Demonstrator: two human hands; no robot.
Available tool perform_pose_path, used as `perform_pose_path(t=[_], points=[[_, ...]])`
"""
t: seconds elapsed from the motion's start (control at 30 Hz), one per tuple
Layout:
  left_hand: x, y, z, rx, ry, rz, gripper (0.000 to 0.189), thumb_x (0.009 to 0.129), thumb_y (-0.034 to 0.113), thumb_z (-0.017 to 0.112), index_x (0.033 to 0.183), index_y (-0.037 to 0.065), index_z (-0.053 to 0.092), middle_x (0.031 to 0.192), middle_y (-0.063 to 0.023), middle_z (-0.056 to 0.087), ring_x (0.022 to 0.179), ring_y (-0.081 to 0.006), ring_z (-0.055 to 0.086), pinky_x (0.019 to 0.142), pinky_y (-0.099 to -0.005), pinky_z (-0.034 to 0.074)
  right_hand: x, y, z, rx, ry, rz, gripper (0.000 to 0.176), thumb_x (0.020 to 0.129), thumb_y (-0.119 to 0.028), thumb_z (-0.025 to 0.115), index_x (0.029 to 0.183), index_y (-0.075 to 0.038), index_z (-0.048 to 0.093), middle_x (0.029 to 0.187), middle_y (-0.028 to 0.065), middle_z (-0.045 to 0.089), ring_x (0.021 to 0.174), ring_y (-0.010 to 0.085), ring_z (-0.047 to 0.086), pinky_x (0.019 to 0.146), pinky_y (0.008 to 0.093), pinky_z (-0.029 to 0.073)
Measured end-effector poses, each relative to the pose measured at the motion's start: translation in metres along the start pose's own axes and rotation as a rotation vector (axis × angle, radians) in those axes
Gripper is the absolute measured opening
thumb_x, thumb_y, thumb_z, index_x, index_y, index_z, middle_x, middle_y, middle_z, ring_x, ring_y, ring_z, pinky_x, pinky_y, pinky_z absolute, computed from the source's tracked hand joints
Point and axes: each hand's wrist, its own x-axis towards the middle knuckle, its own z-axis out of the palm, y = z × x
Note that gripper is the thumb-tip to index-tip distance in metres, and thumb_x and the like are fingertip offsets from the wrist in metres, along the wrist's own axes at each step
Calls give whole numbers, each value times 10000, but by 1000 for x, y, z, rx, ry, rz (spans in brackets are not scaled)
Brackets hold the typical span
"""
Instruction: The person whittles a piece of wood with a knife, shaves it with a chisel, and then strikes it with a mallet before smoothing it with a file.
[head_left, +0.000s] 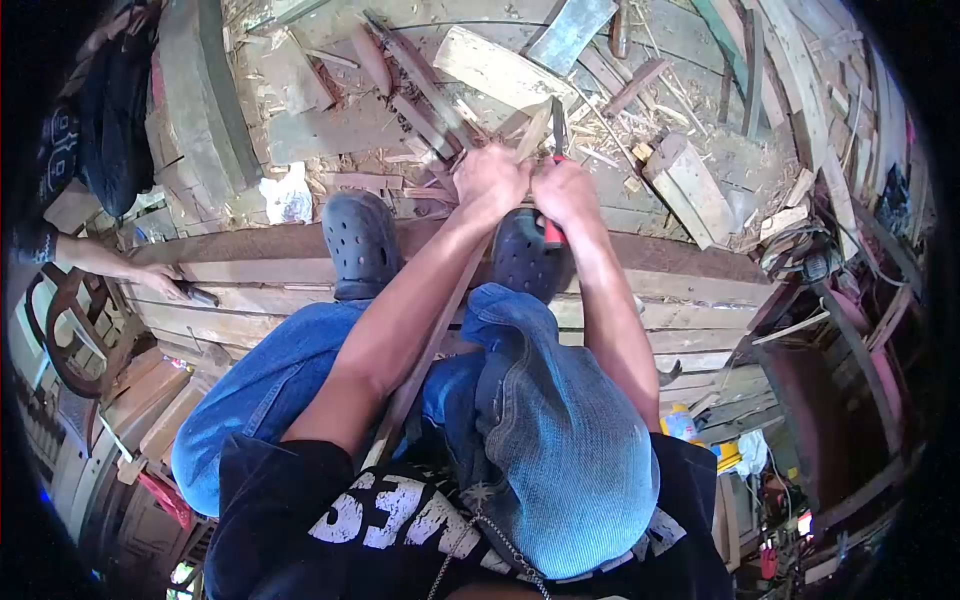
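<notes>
My left hand is closed round a long, thin wooden strip. The strip slants from my lap up past my fists, its pale far end beyond them. Close beside it my right hand grips a red-handled tool; a narrow dark part of it reaches forward along the strip's end, its exact kind unclear. Both fists are over the edge of the plank floor, near my dark clogs. A pale wood block lies just ahead of them.
Wood offcuts and shavings cover the planks ahead, with a thick chunk at right and a crumpled white bag at left. At far left another person's hand is near a dark object. Coiled cable lies at right.
</notes>
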Motion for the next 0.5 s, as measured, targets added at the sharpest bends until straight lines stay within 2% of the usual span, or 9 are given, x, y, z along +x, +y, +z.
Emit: perform_pose_path(t=[0.17,0.23,0.27,0.4,0.5], points=[[-4,5,-7,20,-25,7,306,794,410,676,999,191,734,899,-208,683,874,-352,668,814,-435,526,3,7,6,63,46,28,473,938,-317,448,767,68,662,609,223,634,583,307,676,661,406,545],[-7,2,-6,-3,54,27,304,792,419,673,1003,209,734,863,-206,685,837,-345,675,790,-432,534,-5,4,-3,170,0,106,481,948,-317,439,758,66,658,598,212,631,539,292,664,598,410,540],[-8,0,-7,-26,58,43,306,793,421,667,1004,210,734,840,-195,688,811,-340,678,775,-430,538,3,17,0,129,13,77,480,958,-317,429,776,78,633,590,196,623,494,274,648,522,399,524],[-22,6,-21,-34,84,84,313,802,422,645,1013,209,732,792,-170,689,764,-336,680,739,-414,543,-23,34,-17,259,44,3,459,961,-321,432,830,84,605,598,187,623,479,273,641,478,386,511],[-29,15,-35,-18,135,143,318,803,417,635,1012,198,732,774,-170,684,755,-336,678,725,-408,540,-42,23,-35,284,121,-32,449,961,-332,437,883,86,582,603,181,623,480,278,641,476,384,510]])
